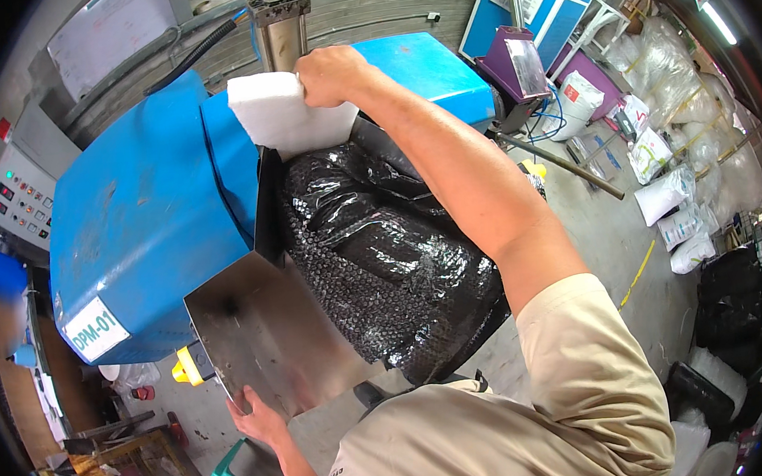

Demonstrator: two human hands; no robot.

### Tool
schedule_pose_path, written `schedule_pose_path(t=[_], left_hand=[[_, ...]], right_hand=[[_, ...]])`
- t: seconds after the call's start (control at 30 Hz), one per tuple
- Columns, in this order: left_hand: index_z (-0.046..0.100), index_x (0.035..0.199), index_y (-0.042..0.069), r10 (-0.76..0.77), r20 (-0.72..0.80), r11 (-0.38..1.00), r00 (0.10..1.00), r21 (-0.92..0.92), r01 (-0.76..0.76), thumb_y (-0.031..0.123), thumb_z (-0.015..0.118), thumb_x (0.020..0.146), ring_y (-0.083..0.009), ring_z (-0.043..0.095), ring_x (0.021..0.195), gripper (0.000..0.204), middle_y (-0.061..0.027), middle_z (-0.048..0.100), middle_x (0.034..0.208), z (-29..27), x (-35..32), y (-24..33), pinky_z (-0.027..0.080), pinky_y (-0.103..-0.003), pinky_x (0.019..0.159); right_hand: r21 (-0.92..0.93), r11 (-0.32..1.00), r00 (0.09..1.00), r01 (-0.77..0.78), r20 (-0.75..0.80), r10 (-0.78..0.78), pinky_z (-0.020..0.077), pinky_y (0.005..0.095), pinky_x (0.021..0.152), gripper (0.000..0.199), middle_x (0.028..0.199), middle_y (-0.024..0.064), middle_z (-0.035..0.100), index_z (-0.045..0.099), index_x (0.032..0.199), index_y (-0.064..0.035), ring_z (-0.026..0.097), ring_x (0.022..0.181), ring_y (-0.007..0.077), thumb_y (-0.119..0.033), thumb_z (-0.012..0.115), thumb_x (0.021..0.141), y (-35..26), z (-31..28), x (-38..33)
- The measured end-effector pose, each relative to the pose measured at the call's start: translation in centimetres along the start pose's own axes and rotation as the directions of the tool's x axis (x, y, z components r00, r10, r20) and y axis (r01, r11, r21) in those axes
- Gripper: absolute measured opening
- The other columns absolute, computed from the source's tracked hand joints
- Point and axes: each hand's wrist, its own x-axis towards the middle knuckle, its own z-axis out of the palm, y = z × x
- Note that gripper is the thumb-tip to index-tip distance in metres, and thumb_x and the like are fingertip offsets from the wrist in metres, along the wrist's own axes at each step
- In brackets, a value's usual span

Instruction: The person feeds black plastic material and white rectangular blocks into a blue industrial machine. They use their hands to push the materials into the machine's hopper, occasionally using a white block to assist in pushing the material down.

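White block (273,112), pinched at its right end by our right grip (331,76) with the fingers closed, sits just beyond the glossy black bubble wrap (391,246) and against the blue machine (139,230) in our view. Our left grip (259,419) is at the metal tray's (286,335) near edge; whether it clasps that, we cannot tell.

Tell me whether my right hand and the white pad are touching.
Touching. The head view shows the right hand gripping the white pad at its upper right corner, with no gap between them.
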Motion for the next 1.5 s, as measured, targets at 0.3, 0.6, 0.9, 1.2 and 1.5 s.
schedule_pose_path(t=[0.3, 0.6, 0.9, 1.2, 1.5], left_hand=[[0.065, 0.127, -0.009, -0.038, 0.032, 0.998, 0.999, -0.054, 0.04, 0.024, 0.07, 0.095, -0.0336, 0.066, 0.11, 0.047, -0.021, 0.073, 0.116, -0.1, 0.2, -0.8, 0.047, -0.044, 0.099], [0.06, 0.131, -0.013, -0.044, 0.042, 0.999, 0.998, -0.011, 0.044, 0.027, 0.071, 0.094, -0.0361, 0.066, 0.112, 0.056, -0.0216, 0.073, 0.118, -0.5, -0.1, 0.3, 0.046, -0.043, 0.103], [0.061, 0.129, -0.013, -0.05, 0.03, 0.999, 0.998, -0.01, 0.05, 0.027, 0.071, 0.094, -0.0371, 0.065, 0.114, 0.054, -0.0223, 0.072, 0.119, -0.5, -0.2, 0.8, 0.046, -0.044, 0.103], [0.06, 0.132, -0.014, -0.052, 0.042, 0.999, 0.998, -0.015, 0.053, 0.025, 0.072, 0.094, -0.0366, 0.066, 0.115, 0.055, -0.0229, 0.073, 0.12, -0.3, 0.0, 0.2, 0.046, -0.044, 0.104], [0.063, 0.128, -0.011, -0.04, 0.046, 0.999, 0.998, -0.001, 0.04, 0.025, 0.071, 0.094, -0.0363, 0.067, 0.112, 0.05, -0.0211, 0.074, 0.117, -0.3, 0.2, -0.3, 0.047, -0.044, 0.101]], right_hand=[[0.001, 1.0, 1.0, 0.001, -0.026, -0.001, 0.06, 0.0457, 0.086, 0.029, 0.107, 0.0161, 0.078, 0.081, 0.101, -0.0072, 0.075, 0.103, 0.0337, -0.016, 0.068, 0.077, -0.3, 0.4, -0.3], [0.02, 1.0, 0.999, -0.022, -0.035, 0.023, 0.0599, 0.0473, 0.086, 0.028, 0.104, 0.0173, 0.078, 0.079, 0.101, -0.0057, 0.075, 0.1, 0.0358, -0.016, 0.067, 0.077, -0.1, 0.6, -0.2], [0.02, 0.999, 0.998, -0.027, -0.048, 0.028, 0.0583, 0.0498, 0.087, 0.033, 0.103, 0.0189, 0.076, 0.076, 0.106, -0.0077, 0.072, 0.1, 0.0397, -0.016, 0.065, 0.077, 0.4, 0.9, 0.5], [0.046, 0.999, 0.998, -0.01, -0.064, 0.013, 0.0599, 0.0464, 0.085, 0.03, 0.104, 0.0167, 0.078, 0.078, 0.104, -0.0078, 0.075, 0.099, 0.0357, -0.016, 0.065, 0.078, 0.9, 2.4, -0.2], [0.099, 0.995, 0.995, -0.005, -0.097, 0.015, 0.0605, 0.046, 0.083, 0.032, 0.102, 0.0131, 0.078, 0.078, 0.109, -0.0175, 0.075, 0.097, 0.0335, -0.018, 0.067, 0.079, 1.0, 4.2, -2.0]])
